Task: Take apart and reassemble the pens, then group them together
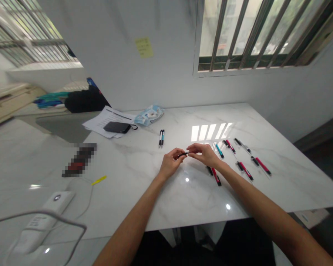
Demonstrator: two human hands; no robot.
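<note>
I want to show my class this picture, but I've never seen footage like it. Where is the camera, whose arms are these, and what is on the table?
There is no machine: the camera sits on a person's head, looking forward and down, so the arms are the wearer's own. The left hand and right hand pinch a small dark pen piece between them over a white marble table. Red pens lie to the right, two pens behind, papers and a black pouch further left.
</note>
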